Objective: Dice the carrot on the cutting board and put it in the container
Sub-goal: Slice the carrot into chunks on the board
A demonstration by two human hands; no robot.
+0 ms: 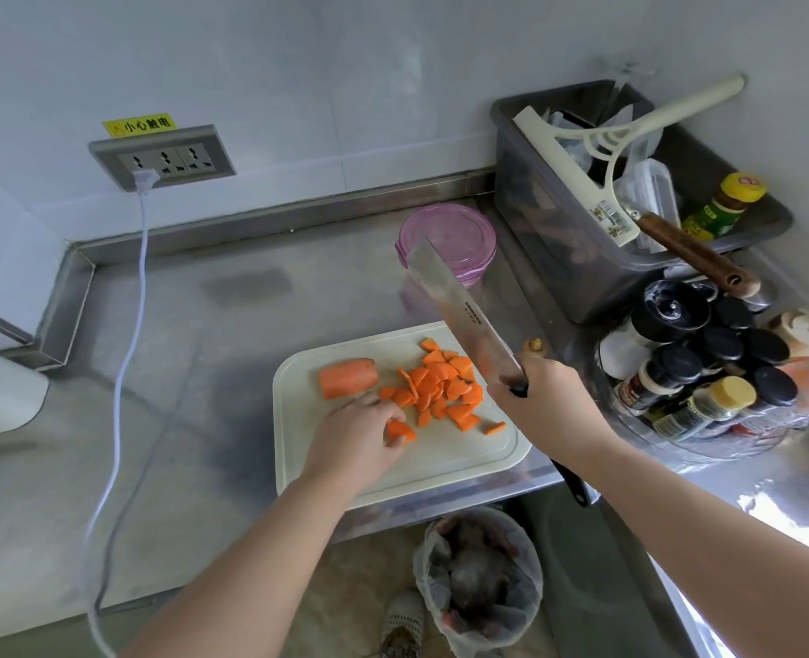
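- Stainless steel counter [203, 420] under a pale wall, with a socket strip [162, 156] and a white cable [127, 325] trailing down to the left edge.
- White cutting board [326, 472] near the counter's front edge, overhanging a lined waste bin [478, 577] on the floor below.
- On the board: an uncut carrot stub [348, 376] at the far left, well clear of a loose heap of carrot pieces [440, 387] toward the right.
- Pink lidded container [447, 239] at the back of the counter, beyond the board, partly hidden by the blade; lid apparently on, so likely needs opening before loading.
- Left hand [355, 439] palm down on the board, fingertips curled onto a chunk [401, 430] at the near edge of the heap.
- Right hand [547, 396] wrapped around the handle of a cleaver [459, 315], blade lifted off the board and angled up toward the container.
- Clutter to the right: grey bin of utensils [582, 258] and a cluster of spice jars [701, 363], close to the knife arm.
- Handling, as a judgement: carrot looks firm, dense and light; stub round, so prone to rolling unless laid on a flat cut face or pinned from above with curled fingertips, set back from the blade.
- Cut faces probably moist and slick; small pieces scatter easily, so better gathered into a pile and scooped on the flat of the blade than pinched singly.
- Pieces still coarse and uneven; more cutting seems needed before transfer.
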